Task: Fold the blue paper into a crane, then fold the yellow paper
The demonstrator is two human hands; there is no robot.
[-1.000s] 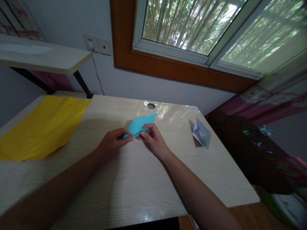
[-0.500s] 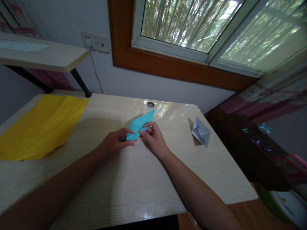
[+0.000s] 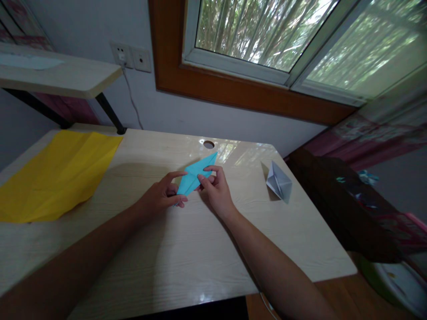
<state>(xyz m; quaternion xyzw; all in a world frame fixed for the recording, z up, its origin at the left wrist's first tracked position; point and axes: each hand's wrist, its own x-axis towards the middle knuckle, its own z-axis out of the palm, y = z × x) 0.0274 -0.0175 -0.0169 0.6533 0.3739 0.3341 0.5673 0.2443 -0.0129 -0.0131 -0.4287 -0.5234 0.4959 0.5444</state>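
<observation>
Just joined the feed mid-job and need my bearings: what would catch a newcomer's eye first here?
The blue paper, folded to a point, sits at the middle of the desk, pinched between the left hand and right hand. A big yellow sheet lies flat at the desk's left end. A grey paper boat stands near its right edge, under the window.

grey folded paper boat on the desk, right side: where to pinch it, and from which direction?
Probably pinch the grey paper boat at its raised central peak, coming from above. It stands free on the desk, apart from both hands, and the upright fold gives two flat faces to pinch.
</observation>
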